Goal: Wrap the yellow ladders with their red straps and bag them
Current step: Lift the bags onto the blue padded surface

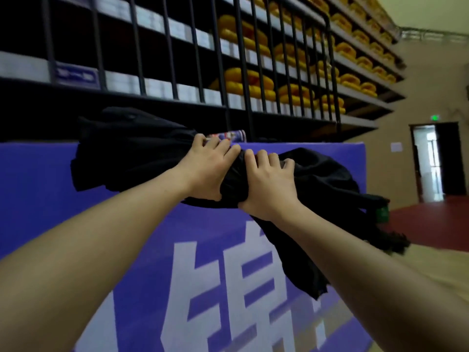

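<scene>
A black fabric bag lies bunched over the top of a blue board with large white characters. My left hand and my right hand sit side by side at the middle of the bag, both gripping its gathered cloth. One end of the bag hangs down to the right. Behind my left fingers a small red, white and blue item pokes out. Rolled yellow ladders with red straps lie stacked on the shelves behind. Whatever is inside the bag is hidden.
Tall dark shelving with vertical bars and white labels fills the background. More yellow rolls line the shelves toward the right. An open doorway with a green sign above it stands at the far right, beside red flooring.
</scene>
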Demonstrator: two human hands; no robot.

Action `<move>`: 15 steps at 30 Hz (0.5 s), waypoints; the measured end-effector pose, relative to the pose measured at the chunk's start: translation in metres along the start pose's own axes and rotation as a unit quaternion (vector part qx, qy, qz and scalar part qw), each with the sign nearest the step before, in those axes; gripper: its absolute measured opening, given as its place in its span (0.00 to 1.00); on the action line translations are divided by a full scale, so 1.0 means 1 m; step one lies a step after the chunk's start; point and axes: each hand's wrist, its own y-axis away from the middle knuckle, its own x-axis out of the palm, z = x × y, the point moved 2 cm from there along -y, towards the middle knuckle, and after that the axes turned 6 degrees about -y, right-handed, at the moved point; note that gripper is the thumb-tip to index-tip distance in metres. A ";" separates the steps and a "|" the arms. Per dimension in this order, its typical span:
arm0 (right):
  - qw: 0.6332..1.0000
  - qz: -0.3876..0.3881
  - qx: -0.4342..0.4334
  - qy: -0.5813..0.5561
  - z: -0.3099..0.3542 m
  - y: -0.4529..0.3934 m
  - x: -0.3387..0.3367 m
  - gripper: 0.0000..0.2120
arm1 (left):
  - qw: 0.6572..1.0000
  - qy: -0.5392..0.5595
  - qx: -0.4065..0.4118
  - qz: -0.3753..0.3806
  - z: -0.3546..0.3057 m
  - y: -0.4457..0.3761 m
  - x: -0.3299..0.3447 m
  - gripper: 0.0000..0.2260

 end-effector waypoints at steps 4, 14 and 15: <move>0.999 -0.035 0.001 -0.018 0.021 -0.049 -0.010 0.49 | 0.999 -0.004 -0.052 0.014 0.053 -0.010 -0.001 0.47; 0.995 -0.083 -0.007 0.056 0.065 -0.137 0.017 0.53 | 0.985 -0.004 -0.174 0.011 0.144 -0.012 0.055 0.47; 0.995 -0.074 -0.002 0.062 0.069 -0.141 0.020 0.54 | 0.984 -0.003 -0.180 0.010 0.150 -0.009 0.062 0.47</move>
